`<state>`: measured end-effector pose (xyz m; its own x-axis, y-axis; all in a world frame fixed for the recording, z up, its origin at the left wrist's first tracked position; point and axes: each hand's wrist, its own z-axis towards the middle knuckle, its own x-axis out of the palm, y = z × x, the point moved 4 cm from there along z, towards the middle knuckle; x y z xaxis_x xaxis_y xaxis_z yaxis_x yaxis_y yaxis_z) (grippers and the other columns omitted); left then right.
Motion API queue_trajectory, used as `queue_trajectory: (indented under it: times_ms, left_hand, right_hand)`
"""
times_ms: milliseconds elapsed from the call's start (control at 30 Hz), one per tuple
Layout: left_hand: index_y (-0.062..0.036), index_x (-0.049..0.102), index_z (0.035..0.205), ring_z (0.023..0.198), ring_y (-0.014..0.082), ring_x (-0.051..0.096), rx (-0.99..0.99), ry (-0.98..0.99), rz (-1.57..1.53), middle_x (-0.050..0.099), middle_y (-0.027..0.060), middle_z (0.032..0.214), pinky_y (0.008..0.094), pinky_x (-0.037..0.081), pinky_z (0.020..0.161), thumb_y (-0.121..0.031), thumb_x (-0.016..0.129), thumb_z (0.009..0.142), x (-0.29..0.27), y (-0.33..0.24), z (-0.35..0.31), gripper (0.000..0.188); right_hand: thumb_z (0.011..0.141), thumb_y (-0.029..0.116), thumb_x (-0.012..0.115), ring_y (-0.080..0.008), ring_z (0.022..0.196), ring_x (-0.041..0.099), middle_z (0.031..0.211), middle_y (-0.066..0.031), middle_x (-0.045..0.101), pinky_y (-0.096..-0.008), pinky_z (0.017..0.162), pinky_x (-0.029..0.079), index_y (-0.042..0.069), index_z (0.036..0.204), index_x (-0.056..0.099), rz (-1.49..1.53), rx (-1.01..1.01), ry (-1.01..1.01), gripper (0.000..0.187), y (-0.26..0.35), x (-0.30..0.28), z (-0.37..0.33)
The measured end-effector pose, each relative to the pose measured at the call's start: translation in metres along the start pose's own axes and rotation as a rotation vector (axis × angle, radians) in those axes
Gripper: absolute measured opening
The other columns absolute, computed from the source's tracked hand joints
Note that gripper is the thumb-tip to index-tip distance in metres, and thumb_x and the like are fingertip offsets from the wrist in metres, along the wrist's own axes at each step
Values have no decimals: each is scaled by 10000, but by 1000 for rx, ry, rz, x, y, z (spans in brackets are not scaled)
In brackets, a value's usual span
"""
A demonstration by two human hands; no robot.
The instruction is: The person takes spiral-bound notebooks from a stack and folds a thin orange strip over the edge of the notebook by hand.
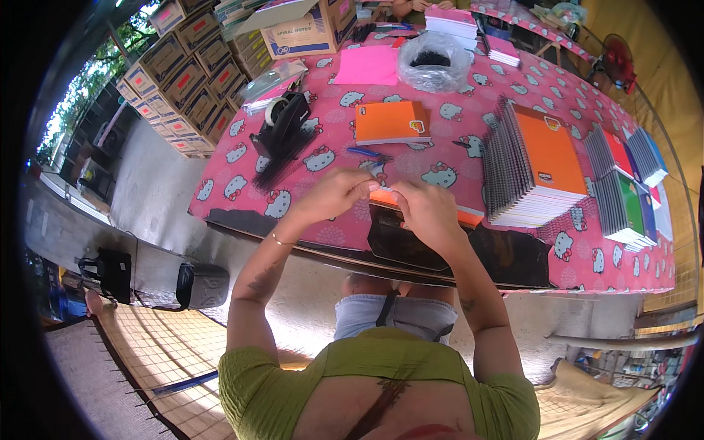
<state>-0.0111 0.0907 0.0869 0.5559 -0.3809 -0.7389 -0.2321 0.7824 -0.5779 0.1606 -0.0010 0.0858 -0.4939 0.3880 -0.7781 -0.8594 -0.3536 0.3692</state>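
At the table's near edge, my left hand [341,195] and my right hand [430,211] meet with fingertips pinched together. They are at the left end of an orange notebook [469,215] that lies partly under my right hand. My right fingers grip that end. Whatever small thing sits in my left fingertips is hidden. Just beyond the hands lie blue pens [367,153] and an orange-covered stack of notebooks [392,122]. To the left, a bundle of thin black binding coils [282,163] rests against a black tape dispenser [283,121].
A tall stack of spiral-bound orange notebooks [539,161] stands on the right, with more notebook stacks [623,205] beyond. A plastic bag [434,64] of black pieces, a pink sheet [367,66] and an open carton [308,31] are farther back. Cartons [183,77] are piled at left.
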Motion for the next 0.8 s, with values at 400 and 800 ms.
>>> queue_trajectory:
  times_ms: [400,800]
  left_hand:
    - [-66,663,1112,928,293,603,38,-207,344,603,121,1060,405,420,789,-251,656,943,16,-15,-8,251]
    - [-38,631,1188,815,309,625,-17,-124,-21,610,131,994,408,504,698,-139,728,898,9,-7,-6,322]
  right_hand:
    - [903,147,646,-322,705,667,797,-81,639,-451,615,510,105,985,675,-9,-24,-4,97,-5,-8,-5]
    - [871,115,654,-329,704,664,799,-86,650,-451,616,515,98,970,678,28,-86,21,104,-2,-7,0]
